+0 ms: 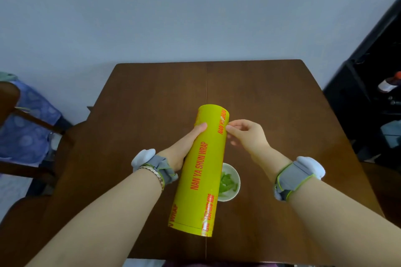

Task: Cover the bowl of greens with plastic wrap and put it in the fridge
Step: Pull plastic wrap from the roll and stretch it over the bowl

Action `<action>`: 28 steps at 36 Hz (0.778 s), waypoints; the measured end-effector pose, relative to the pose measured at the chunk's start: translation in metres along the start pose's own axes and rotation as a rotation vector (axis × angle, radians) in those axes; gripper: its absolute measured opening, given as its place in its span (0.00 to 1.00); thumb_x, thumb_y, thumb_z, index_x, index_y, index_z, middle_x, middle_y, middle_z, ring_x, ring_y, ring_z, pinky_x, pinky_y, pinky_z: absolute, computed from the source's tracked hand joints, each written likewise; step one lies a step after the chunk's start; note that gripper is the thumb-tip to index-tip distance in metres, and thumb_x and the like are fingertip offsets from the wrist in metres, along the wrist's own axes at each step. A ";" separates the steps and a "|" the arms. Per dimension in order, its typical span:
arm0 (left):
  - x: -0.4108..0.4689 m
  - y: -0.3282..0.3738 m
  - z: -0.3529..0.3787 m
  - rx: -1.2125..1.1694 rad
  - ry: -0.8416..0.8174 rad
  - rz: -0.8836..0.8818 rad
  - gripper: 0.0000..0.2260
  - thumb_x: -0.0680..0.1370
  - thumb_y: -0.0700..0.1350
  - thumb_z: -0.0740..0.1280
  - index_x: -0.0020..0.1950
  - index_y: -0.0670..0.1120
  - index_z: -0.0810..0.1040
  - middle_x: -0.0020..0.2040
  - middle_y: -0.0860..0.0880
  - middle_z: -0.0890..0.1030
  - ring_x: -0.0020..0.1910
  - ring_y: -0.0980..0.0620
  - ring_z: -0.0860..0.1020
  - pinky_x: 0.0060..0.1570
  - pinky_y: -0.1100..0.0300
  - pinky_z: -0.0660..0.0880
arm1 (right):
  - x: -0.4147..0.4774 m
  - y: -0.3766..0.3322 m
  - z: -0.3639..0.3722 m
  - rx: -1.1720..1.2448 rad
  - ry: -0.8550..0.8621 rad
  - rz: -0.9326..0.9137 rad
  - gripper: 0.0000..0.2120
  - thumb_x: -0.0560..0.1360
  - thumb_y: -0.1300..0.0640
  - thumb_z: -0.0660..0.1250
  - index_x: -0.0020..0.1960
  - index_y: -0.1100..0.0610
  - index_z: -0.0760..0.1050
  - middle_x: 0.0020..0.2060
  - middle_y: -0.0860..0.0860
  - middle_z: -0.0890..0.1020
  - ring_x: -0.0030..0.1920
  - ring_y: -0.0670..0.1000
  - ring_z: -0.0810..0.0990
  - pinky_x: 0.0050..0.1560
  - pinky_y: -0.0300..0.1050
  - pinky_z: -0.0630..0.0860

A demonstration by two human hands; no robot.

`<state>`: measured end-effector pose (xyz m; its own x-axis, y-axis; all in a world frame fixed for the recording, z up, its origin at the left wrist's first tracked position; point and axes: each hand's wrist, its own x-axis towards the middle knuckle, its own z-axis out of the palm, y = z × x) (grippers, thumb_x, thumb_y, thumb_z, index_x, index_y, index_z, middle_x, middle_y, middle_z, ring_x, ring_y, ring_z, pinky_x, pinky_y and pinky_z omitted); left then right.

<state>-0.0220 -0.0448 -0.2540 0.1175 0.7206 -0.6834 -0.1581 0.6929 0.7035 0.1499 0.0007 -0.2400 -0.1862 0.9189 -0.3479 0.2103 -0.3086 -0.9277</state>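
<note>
Two hands hold up a yellow roll of plastic wrap above a brown table. The left hand is clamped around the roll's middle from the left. The right hand touches the roll near its far end, thumb and forefinger pinched together at its surface. The white bowl of greens sits on the table, partly hidden behind the roll.
</note>
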 end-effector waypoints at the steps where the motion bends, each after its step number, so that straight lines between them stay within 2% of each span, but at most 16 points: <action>1: -0.001 -0.001 0.000 0.025 0.003 -0.010 0.19 0.77 0.62 0.59 0.54 0.48 0.76 0.35 0.47 0.85 0.33 0.51 0.83 0.40 0.56 0.78 | -0.001 0.001 -0.002 -0.021 -0.014 -0.008 0.07 0.75 0.63 0.67 0.39 0.56 0.76 0.32 0.51 0.76 0.23 0.36 0.77 0.26 0.29 0.75; 4: -0.004 -0.004 0.000 0.066 0.003 -0.032 0.19 0.76 0.62 0.61 0.53 0.48 0.76 0.37 0.46 0.85 0.36 0.49 0.83 0.42 0.55 0.78 | -0.003 0.003 -0.008 -0.154 -0.081 -0.049 0.12 0.76 0.63 0.64 0.36 0.53 0.73 0.30 0.50 0.74 0.27 0.40 0.75 0.30 0.30 0.74; 8: -0.006 -0.008 0.003 0.062 0.025 -0.045 0.22 0.74 0.63 0.63 0.56 0.47 0.77 0.40 0.45 0.85 0.37 0.48 0.83 0.45 0.54 0.78 | -0.006 0.006 -0.009 -0.434 -0.081 -0.169 0.15 0.76 0.63 0.61 0.33 0.50 0.68 0.34 0.51 0.73 0.36 0.48 0.70 0.41 0.42 0.68; 10: -0.007 -0.010 0.004 0.055 0.048 -0.049 0.23 0.74 0.63 0.63 0.58 0.46 0.77 0.42 0.44 0.85 0.38 0.47 0.83 0.46 0.54 0.79 | -0.007 0.010 -0.007 -0.409 -0.013 -0.182 0.15 0.78 0.63 0.57 0.34 0.51 0.65 0.37 0.53 0.76 0.39 0.51 0.73 0.45 0.46 0.70; 11: -0.008 -0.011 0.005 0.052 0.062 -0.048 0.24 0.74 0.63 0.64 0.59 0.46 0.77 0.43 0.44 0.85 0.40 0.47 0.82 0.47 0.53 0.79 | -0.009 0.011 -0.006 -0.307 0.040 -0.161 0.14 0.78 0.63 0.56 0.35 0.52 0.65 0.36 0.53 0.77 0.38 0.52 0.74 0.45 0.46 0.73; 13: -0.008 -0.014 0.007 0.049 0.094 -0.039 0.26 0.72 0.63 0.66 0.60 0.45 0.77 0.46 0.42 0.85 0.42 0.45 0.82 0.49 0.52 0.79 | -0.011 0.009 -0.002 -0.032 0.088 -0.088 0.13 0.79 0.64 0.52 0.38 0.54 0.64 0.33 0.52 0.76 0.34 0.51 0.77 0.40 0.41 0.77; 15: -0.008 -0.018 0.012 0.063 0.140 -0.021 0.33 0.66 0.64 0.71 0.62 0.43 0.77 0.50 0.40 0.84 0.43 0.44 0.82 0.52 0.49 0.79 | -0.011 0.008 0.005 0.175 0.067 0.029 0.13 0.80 0.64 0.49 0.38 0.54 0.62 0.30 0.52 0.72 0.30 0.49 0.75 0.30 0.36 0.77; 17: -0.007 -0.021 0.018 0.089 0.172 0.000 0.42 0.57 0.65 0.75 0.63 0.41 0.76 0.51 0.40 0.84 0.44 0.43 0.83 0.54 0.48 0.79 | -0.011 0.009 0.008 0.233 0.037 0.150 0.15 0.81 0.62 0.47 0.37 0.54 0.61 0.29 0.51 0.67 0.23 0.45 0.69 0.20 0.34 0.70; 19: -0.005 -0.023 0.022 0.118 0.215 0.020 0.46 0.53 0.67 0.76 0.63 0.42 0.75 0.52 0.41 0.84 0.48 0.43 0.83 0.56 0.45 0.78 | -0.011 0.011 0.006 0.257 -0.009 0.252 0.17 0.82 0.57 0.48 0.34 0.54 0.61 0.27 0.51 0.64 0.18 0.43 0.63 0.17 0.32 0.62; 21: -0.007 -0.021 0.026 0.141 0.253 0.033 0.44 0.55 0.66 0.76 0.63 0.42 0.74 0.52 0.42 0.83 0.49 0.43 0.83 0.55 0.45 0.79 | -0.012 0.011 0.003 0.292 -0.066 0.321 0.20 0.81 0.50 0.52 0.32 0.56 0.61 0.25 0.50 0.63 0.19 0.45 0.61 0.17 0.31 0.59; 23: -0.010 -0.018 0.030 0.175 0.284 0.060 0.37 0.61 0.63 0.76 0.61 0.42 0.74 0.52 0.43 0.83 0.48 0.45 0.83 0.50 0.50 0.80 | -0.013 0.010 -0.001 0.315 -0.149 0.352 0.20 0.78 0.47 0.59 0.31 0.56 0.62 0.21 0.49 0.62 0.18 0.44 0.60 0.17 0.32 0.58; 25: -0.011 -0.017 0.032 0.205 0.311 0.084 0.28 0.67 0.59 0.75 0.59 0.44 0.73 0.50 0.45 0.82 0.47 0.48 0.82 0.44 0.56 0.79 | -0.016 0.010 -0.005 0.229 -0.239 0.351 0.17 0.75 0.51 0.66 0.32 0.56 0.65 0.20 0.47 0.64 0.16 0.42 0.60 0.18 0.31 0.60; 28: -0.013 -0.014 0.034 0.283 0.368 0.123 0.25 0.67 0.58 0.75 0.57 0.46 0.73 0.47 0.49 0.80 0.45 0.51 0.81 0.40 0.58 0.77 | -0.018 0.006 -0.013 0.041 -0.390 0.399 0.12 0.73 0.60 0.70 0.34 0.57 0.70 0.21 0.47 0.72 0.16 0.40 0.66 0.20 0.29 0.64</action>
<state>0.0116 -0.0630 -0.2483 -0.2479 0.7763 -0.5796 0.1301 0.6195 0.7741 0.1666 -0.0148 -0.2373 -0.4430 0.5718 -0.6905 0.3016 -0.6303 -0.7154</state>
